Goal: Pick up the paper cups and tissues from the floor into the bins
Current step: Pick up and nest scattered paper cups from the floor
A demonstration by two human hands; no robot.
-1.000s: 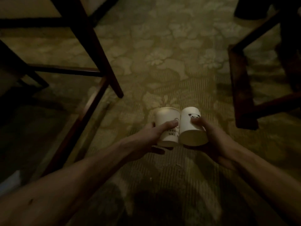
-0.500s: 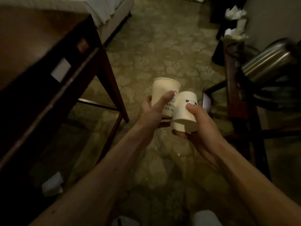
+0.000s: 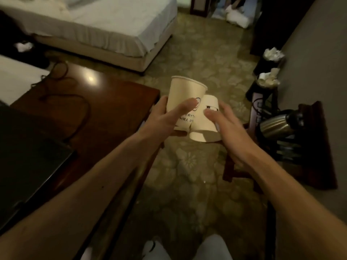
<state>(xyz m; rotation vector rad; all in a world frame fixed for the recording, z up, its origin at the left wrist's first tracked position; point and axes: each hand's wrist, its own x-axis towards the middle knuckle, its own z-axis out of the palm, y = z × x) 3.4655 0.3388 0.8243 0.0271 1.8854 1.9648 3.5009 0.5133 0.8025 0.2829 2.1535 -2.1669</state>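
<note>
1. Dim room with a patterned carpet (image 3: 189,166); a bed (image 3: 105,29) with pale sheets stands at the far left, and a dark wooden table (image 3: 97,109) sits to the left of the arms with a black cable (image 3: 75,98) lying across it.
2. At the right wall stand two dark bins (image 3: 266,66), each topped with crumpled white tissues (image 3: 273,54); a metal kettle (image 3: 277,124) rests on a low wooden stand nearer the person.
3. The left hand (image 3: 165,119) is closed around an upright paper cup (image 3: 184,94), thumb across its printed front, fingers behind.
4. The right hand (image 3: 225,126) is closed around a second paper cup (image 3: 204,124), which is turned upside down and tilted, its open mouth facing down toward the person.
5. The two cups touch side by side, held in the air above the carpet, well apart from the bins.
6. A white crumpled tissue (image 3: 23,46) lies on the floor at the far left beside the bed.
</note>
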